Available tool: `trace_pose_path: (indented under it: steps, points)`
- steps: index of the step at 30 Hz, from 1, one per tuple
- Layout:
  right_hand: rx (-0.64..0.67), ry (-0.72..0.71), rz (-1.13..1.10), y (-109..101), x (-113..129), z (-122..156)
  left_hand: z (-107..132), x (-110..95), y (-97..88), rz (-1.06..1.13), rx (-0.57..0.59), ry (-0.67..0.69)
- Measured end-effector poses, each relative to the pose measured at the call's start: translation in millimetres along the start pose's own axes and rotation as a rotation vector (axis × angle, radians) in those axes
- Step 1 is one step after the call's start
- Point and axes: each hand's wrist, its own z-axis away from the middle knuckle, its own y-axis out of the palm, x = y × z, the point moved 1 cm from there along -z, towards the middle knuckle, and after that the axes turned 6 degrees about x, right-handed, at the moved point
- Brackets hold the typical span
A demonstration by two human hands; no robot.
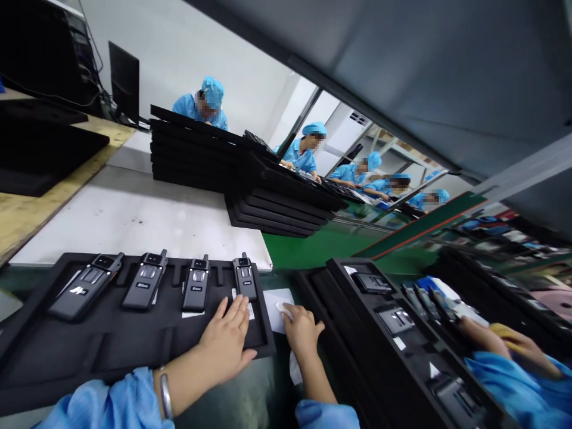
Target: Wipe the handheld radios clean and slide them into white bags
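My left hand (227, 335) lies with fingers stretched out, the fingertips on the lower end of a black walkie-talkie (245, 280). That walkie-talkie lies in a black foam tray (129, 345), at its right end, with a white slip partly under it. Several walkie-talkies with short antennas lie in a row there, one of them a nearby unit (195, 285) marked Riton. Right of the tray, my right hand (304, 330) is closed, pinching a small crumpled white wipe (282, 307) above a flat white sheet (273, 302). Whether the wipe is paper or cloth cannot be made out.
Stacked black trays (348, 333) with more devices stand close on my right. Beyond them a co-worker's blurred hands (513, 342) hold something yellow. More black trays (192, 155) are piled behind the white board (147, 208). A grey shelf (402, 71) hangs overhead.
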Motion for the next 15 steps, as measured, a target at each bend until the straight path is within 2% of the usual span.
trace_pose_path:
  steps: [5, 7, 9, 11, 13, 15]
  points:
    - [-0.090, -0.037, -0.078, -17, -2, -6, -7, 12, -4.5, 0.007, 0.008, 0.101]
    - [-0.125, -0.054, -0.130, -30, 8, -16, -7, 17, -4.5, 0.030, 0.002, 0.130]
    - [-0.158, -0.112, -0.207, -41, 35, -31, -7, 19, -4.7, 0.046, 0.011, 0.128]
    - [-0.204, -0.198, -0.296, -47, 77, -49, -6, 19, -6.4, 0.066, 0.029, 0.114]
    - [-0.214, -0.236, -0.279, -47, 123, -66, -6, 18, -9.7, 0.095, 0.053, 0.107]
    - [-0.163, -0.248, -0.234, -42, 158, -79, -6, 17, -13.2, 0.126, 0.081, 0.100]
